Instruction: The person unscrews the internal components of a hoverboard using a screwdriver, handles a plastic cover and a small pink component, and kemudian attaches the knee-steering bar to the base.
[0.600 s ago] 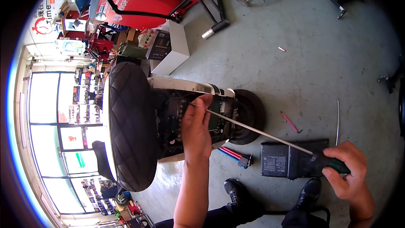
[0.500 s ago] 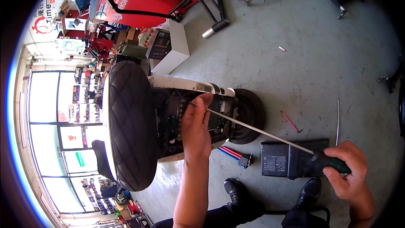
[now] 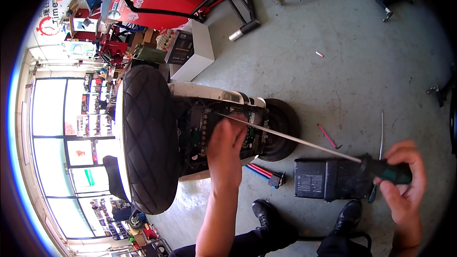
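Observation:
My right hand [image 3: 404, 185] grips the dark green and black handle of a long screwdriver [image 3: 304, 142]. Its thin metal shaft runs leftward over the opened body of a scooter [image 3: 195, 135], where circuit boards and a row of terminals show. My left hand [image 3: 226, 150] is over that bay, by the tip end of the shaft. Motion smears its fingers, so whether they touch the shaft is unclear. A quilted black seat [image 3: 147, 138] stands left of the bay, and a black wheel [image 3: 284, 131] lies at its right end.
On the floor are a black battery-like box [image 3: 309, 183], a hex key set [image 3: 271, 176] with coloured sleeves, a pink hex key [image 3: 327, 135], and another long thin rod [image 3: 382, 133]. A white box [image 3: 202, 50] and a red machine [image 3: 157, 0] stand at the back left.
My right hand has shifted right, drawing the screwdriver with it. My left hand has moved a little right and down, its fingers now blurred.

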The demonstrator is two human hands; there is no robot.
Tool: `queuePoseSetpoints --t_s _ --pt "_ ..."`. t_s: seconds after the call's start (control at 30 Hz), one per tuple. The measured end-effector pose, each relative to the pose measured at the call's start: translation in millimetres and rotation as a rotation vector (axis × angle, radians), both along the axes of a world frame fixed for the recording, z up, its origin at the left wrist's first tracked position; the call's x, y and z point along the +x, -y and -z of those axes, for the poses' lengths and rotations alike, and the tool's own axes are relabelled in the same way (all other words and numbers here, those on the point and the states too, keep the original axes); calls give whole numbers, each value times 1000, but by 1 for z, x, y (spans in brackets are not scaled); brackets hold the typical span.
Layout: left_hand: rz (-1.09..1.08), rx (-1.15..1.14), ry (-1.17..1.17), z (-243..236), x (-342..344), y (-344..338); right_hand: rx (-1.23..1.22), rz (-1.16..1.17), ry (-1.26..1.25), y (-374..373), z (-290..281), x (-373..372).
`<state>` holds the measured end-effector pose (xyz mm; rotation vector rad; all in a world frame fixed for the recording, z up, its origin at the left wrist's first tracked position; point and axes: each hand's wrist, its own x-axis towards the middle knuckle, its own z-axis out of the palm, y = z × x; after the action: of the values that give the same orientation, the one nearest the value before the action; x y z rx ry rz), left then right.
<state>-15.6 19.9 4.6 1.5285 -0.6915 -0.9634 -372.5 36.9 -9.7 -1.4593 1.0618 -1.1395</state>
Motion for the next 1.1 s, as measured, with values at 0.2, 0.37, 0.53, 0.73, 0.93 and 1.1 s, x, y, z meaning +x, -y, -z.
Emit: queuePoseSetpoints --t_s 0.2,0.37,0.53,0.73,0.93,1.1 --pt "-304 -42 294 21 4 -134 122 194 119 18 -9 10" --pt "-115 -221 631 9 66 -137 -126 153 -108 21 3 -1" --pt "-101 -157 329 -14 98 -108 -426 -18 -343 49 -14 -5" --pt "-43 -128 256 -21 92 -95 -330 -84 -309 56 -16 -6" --pt "36 -27 241 -37 99 -100 -873 -269 -663 76 -42 -5" --pt "124 -27 230 -36 108 -93 -789 -285 -626 64 -36 -2"
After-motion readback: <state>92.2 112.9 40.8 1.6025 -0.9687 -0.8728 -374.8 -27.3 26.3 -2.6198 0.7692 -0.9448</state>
